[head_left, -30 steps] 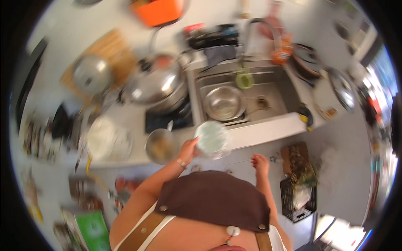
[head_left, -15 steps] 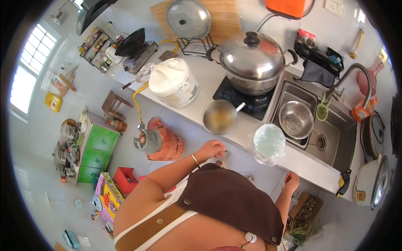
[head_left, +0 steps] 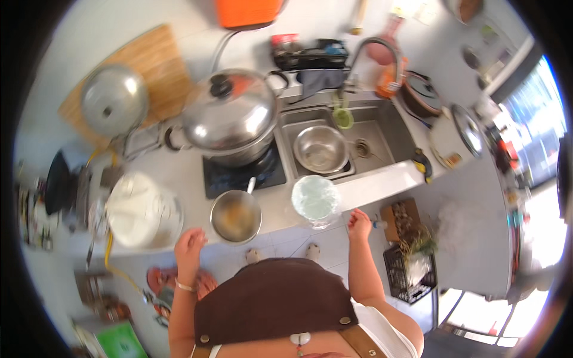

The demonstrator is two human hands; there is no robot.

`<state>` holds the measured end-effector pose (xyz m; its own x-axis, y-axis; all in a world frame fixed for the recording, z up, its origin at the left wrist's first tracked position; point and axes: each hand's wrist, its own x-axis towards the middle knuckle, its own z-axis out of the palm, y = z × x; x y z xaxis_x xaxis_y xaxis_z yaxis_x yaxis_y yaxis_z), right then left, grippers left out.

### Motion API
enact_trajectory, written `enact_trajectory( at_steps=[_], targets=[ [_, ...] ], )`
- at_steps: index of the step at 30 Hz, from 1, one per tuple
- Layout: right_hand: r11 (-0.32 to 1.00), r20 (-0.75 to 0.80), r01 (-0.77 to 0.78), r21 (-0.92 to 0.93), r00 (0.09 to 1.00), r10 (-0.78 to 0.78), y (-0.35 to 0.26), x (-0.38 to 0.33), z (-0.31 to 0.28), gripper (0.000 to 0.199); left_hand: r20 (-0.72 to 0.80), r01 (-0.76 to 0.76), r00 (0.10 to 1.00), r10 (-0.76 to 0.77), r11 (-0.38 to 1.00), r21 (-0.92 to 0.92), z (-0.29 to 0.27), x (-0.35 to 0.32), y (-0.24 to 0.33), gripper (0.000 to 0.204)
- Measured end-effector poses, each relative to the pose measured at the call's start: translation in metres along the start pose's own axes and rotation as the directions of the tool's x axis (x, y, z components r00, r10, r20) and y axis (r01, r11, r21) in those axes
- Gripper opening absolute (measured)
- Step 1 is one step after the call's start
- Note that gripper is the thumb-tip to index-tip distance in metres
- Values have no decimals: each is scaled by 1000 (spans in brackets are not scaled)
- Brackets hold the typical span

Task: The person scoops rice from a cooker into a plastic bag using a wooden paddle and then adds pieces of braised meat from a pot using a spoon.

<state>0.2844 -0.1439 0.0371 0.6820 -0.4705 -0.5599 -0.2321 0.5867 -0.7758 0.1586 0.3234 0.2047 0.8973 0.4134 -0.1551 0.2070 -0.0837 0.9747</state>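
Observation:
My left hand [head_left: 190, 247], with a bangle at its wrist, hangs in the air by the counter's front edge, fingers loosely bent and apart, holding nothing. Nearest it are a steel bowl [head_left: 236, 216] with brownish contents and a white spoon handle, and a white bucket [head_left: 138, 209]. Just off the counter edge floats my right hand [head_left: 359, 225], its fingers loosely bent with nothing seen in them. Close to that hand stands a plastic-covered container [head_left: 316, 198] with a pale top, not touched. Both hands look slightly blurred.
Behind the bowl, a large lidded steel pot [head_left: 230, 116] stands on a black cooktop [head_left: 245, 178]. The double sink [head_left: 382, 134] holds a metal basin [head_left: 321, 149]. A black crate [head_left: 410, 274] sits on the floor at right; a yellow hose [head_left: 108, 250] hangs at left.
My view has swung right, so the counter things appear further left. My left hand has risen and come forward to beside the bowl and bucket. Neither hand has taken anything.

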Motion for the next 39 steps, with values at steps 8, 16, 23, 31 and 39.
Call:
enact_trajectory(
  at_steps=[8,16,23,31,39],
  targets=[
    [924,-114,382,22,919,-377,-37,-47,21,17,261,-34,965,23,999,35,2,40,-8,15],
    [497,392,296,-816,914,100,-68,-44,84,35,278,-140,952,131,990,12,40,40,-7,18],
    [485,512,370,-792,836,198,-48,-18,78,27,-171,-43,978,115,926,375,56,14,-45,13],
    [424,665,553,-717,725,179,-36,16,77,31,-177,478,787,-591,765,-431,63,9,-95,14],
    [582,475,377,-721,880,18,-101,-7,51,33,-43,424,880,-472,825,-374,68,11,-100,21]
  ],
)
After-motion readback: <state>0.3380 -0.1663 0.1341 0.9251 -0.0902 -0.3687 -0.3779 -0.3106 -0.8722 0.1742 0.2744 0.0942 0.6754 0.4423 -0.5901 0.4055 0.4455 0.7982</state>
